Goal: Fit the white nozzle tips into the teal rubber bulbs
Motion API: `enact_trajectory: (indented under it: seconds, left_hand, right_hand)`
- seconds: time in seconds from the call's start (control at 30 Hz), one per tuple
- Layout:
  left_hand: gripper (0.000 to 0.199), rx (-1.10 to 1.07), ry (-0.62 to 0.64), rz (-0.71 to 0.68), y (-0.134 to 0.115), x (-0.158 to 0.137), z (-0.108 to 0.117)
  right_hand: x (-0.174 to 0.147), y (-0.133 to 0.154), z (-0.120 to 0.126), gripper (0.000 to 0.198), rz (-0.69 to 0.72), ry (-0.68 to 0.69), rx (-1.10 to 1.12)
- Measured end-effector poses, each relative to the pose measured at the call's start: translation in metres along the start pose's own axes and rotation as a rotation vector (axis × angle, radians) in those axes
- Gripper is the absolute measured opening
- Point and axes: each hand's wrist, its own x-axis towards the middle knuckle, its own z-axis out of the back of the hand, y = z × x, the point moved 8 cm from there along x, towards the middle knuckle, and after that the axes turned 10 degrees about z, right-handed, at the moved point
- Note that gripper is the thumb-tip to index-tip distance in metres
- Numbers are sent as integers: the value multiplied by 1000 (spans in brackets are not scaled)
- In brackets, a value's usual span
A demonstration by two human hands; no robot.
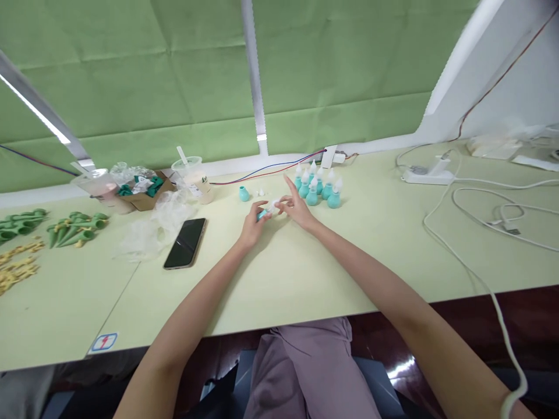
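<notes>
My left hand (253, 225) is closed round a small teal squeeze bulb (262, 215), mostly hidden by the fingers. My right hand (299, 210) pinches at the clear-white tip (274, 205) on that bulb, its index finger stretched up and away. Whether the tip is fully seated I cannot tell. Just beyond my hands stands a teal bulb without a tip (244, 194), with a few small white pieces (261, 192) beside it. To the right of my right hand, several teal bulbs with pointed white tips (312, 192) stand upright in a cluster.
A phone (185, 243) lies left of my left arm, near a crumpled plastic bag (146, 233). Behind are drink cups (195, 178) and a cardboard box (151, 196). Green cone-shaped parts (76, 228) and yellow pieces (17, 269) lie far left. A power strip (428, 174) and white cables (463, 265) occupy the right.
</notes>
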Motion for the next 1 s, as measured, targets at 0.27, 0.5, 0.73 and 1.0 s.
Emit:
enact_trajectory:
  seconds: [0.27,0.5,0.73,1.0]
  left_hand:
    - [30,-475,-11,82,-1,-2,8]
    - [35,-408,-81,76,9,3,9]
    - [42,-47,-365,29,33,20,69]
    - [44,-138,-455,234,69,25,92]
  right_hand:
    - [-10,-10,-58,74,-52,168,452]
    - [-12,-5,-48,51,-59,10,353]
    - [-9,-29,-12,33,-133,-144,128]
    - [-6,-44,-6,38,-150,-175,204]
